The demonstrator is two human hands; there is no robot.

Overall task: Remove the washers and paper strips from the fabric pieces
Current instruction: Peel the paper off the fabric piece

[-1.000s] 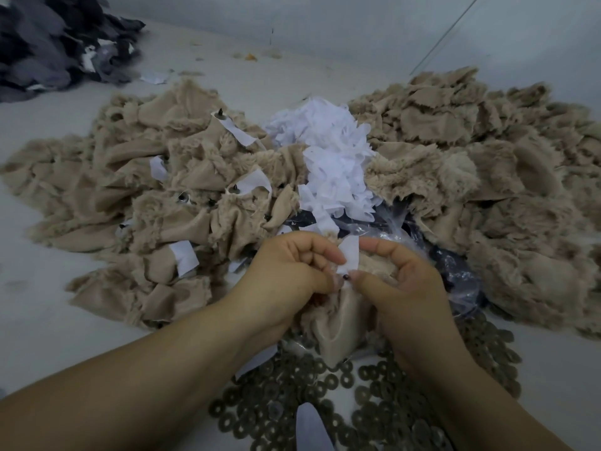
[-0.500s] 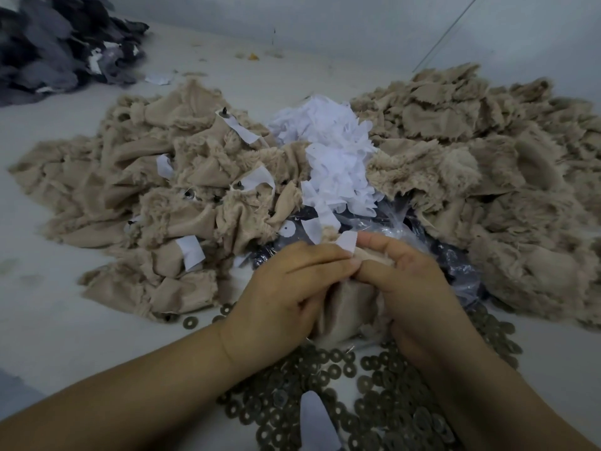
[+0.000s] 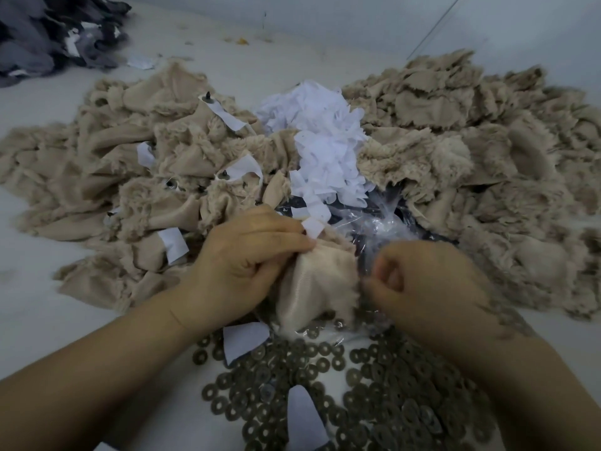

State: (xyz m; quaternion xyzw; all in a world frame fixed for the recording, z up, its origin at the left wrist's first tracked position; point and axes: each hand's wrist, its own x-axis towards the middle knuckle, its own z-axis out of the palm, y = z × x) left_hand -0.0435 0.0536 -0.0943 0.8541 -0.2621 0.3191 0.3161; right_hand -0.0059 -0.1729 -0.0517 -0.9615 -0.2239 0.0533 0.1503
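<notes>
Beige fabric piece (image 3: 317, 284) was gripped by the left hand (image 3: 247, 265), a paper strip (image 3: 313, 227) at its fingertips; the blurred right hand (image 3: 422, 284) was curled, perhaps pinching something, near the clear plastic bag (image 3: 374, 222).

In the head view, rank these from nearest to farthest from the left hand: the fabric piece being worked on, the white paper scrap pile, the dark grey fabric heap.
1. Fabric piece: gripped by the left hand, on its right side.
2. White paper scrap pile: beyond the hand, centre of the table.
3. Dark grey fabric heap: far left corner.
</notes>
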